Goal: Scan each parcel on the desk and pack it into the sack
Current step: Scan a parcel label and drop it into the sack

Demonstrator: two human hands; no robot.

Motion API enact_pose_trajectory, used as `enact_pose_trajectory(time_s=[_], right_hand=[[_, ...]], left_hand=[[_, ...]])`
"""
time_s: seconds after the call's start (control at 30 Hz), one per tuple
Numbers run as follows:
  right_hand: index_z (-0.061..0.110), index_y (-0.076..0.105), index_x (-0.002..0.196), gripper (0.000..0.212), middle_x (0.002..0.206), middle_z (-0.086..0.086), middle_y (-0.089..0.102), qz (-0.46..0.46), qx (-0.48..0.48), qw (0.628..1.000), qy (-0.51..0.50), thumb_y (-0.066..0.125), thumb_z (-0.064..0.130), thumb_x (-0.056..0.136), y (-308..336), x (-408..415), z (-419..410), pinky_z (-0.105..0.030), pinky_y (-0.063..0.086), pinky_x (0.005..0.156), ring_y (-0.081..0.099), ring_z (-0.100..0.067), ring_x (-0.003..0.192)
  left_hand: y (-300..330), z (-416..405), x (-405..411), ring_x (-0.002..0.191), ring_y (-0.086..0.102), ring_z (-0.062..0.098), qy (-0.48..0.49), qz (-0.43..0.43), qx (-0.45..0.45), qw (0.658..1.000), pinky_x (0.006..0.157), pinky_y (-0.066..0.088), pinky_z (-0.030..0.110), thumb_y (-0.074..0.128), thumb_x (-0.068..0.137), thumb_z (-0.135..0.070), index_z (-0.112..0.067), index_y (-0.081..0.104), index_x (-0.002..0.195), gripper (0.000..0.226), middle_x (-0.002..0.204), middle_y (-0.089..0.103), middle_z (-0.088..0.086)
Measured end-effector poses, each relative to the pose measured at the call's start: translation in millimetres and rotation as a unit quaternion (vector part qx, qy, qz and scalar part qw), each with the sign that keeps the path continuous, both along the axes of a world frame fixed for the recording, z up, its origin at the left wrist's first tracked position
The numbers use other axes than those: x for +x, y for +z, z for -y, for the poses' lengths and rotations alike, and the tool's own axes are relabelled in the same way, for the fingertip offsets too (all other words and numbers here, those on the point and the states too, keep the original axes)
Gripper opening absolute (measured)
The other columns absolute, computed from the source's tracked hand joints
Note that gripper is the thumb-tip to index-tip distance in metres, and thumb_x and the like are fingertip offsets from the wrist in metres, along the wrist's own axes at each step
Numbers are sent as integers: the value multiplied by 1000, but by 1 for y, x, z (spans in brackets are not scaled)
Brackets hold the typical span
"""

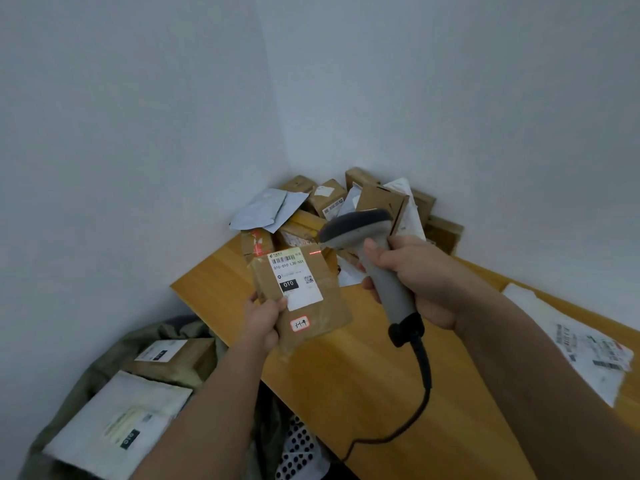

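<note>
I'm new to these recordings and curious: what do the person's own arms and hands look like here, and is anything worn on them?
Both forearms are bare as far as the frame shows, with no sleeves in view. The left hand and right hand wear no gloves. No watch, ring or bracelet is visible. The fingernails look short and unpainted.

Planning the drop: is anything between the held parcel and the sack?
Nothing visible. The brown parcel in the left hand is above the desk edge; the green sack lies open below-left, two parcels already inside.
</note>
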State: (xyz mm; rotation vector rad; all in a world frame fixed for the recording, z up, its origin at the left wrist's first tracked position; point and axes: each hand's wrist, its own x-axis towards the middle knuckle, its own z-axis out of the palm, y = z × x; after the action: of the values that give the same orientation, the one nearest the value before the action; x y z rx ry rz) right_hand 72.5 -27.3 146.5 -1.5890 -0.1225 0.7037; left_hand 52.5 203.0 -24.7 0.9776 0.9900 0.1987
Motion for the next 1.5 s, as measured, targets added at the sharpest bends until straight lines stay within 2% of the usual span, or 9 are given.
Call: enact_pose_trajectory(time_s=[0.3,0.5,0.67,0.8,0.87,1.07,1.27,1.4,1.5], right_hand=[[11,55,118,27,107,-15,60,24,4,1000,1,55,28,98,26,-11,11,-29,54,68,59,-19,80],[8,55,118,28,102,-13,58,25,11,1000,-10,55,27,98,31,-24,19,-23,54,58,58,-16,74],[8,57,114,24,101,-13,59,27,21,999,-7,54,26,98,34,-32,14,-27,55,63,59,-18,76],[9,57,113,22,102,-14,59,-8,30,999,16,53,25,99,29,-38,-4,-32,55,68,61,-20,79],[12,57,112,18,101,-14,57,-32,19,999,31,52,25,100,19,-41,-17,-31,55,65,61,-20,77],[4,54,122,30,104,-14,55,-117,-15,988,96,52,24,101,-28,-57,-68,-33,52,64,60,-21,73],[-1,55,121,32,98,-13,56,-159,-39,978,131,54,23,100,-63,-71,-112,-31,50,59,60,-20,69],[2,57,117,29,101,-12,58,-174,-48,975,130,54,24,99,-82,-72,-130,-32,51,61,61,-20,73],[4,57,117,27,104,-12,59,-189,-68,974,109,53,24,100,-100,-71,-137,-32,51,62,62,-22,76]], left_hand=[[3,-6,10,98,58,33,6,4,8,1000,83,50,54,59,88,11,-16,24,146,73,134,54,18],[-3,-8,11,92,59,30,9,-2,-1,1000,76,50,51,60,89,10,-17,24,146,73,133,55,16],[-3,-8,0,91,59,30,16,6,-12,1000,77,50,51,60,89,9,-15,26,145,69,122,57,11],[-5,-21,-23,83,66,26,14,-10,-26,1000,59,52,39,62,93,-11,-11,50,133,42,114,67,9],[-12,-33,-40,83,66,25,52,-25,-20,998,58,52,37,64,93,-20,-11,53,128,38,109,68,8],[-33,-86,-127,98,66,34,262,-92,14,961,83,56,50,70,89,-29,-6,46,131,54,114,62,12],[-51,-139,-201,109,63,30,374,-184,18,909,84,56,39,68,88,-38,-10,45,138,62,130,59,12],[-66,-167,-209,123,51,34,320,-215,52,921,97,48,48,68,83,-51,-16,30,147,82,143,47,11],[-80,-169,-205,125,51,32,218,-204,-30,954,98,44,49,57,96,-39,-16,35,144,58,140,49,6]])
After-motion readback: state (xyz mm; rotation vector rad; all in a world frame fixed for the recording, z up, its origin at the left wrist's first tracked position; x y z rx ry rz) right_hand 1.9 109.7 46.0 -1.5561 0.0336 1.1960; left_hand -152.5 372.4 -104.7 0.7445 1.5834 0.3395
